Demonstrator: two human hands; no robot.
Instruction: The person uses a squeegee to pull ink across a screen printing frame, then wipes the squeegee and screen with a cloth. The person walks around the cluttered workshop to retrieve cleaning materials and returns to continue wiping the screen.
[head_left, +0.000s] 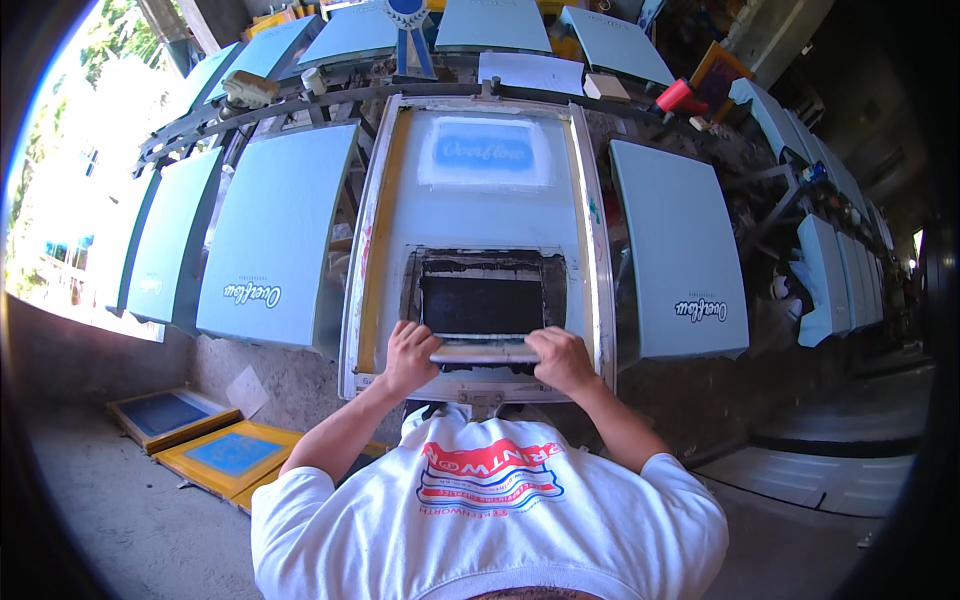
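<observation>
Both ends of the squeegee [487, 354] are gripped by left hand [410, 358] and right hand [562, 358], on the near part of the printing screen [480, 218]; it seems light, stiff, perhaps slippery; these ends suit holding.

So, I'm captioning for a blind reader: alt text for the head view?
The person's left hand and right hand grip a pale bar-shaped squeegee across the near part of a rectangular framed printing screen, beside a black rectangular patch. Light-blue rectangular panels flank the screen.
</observation>
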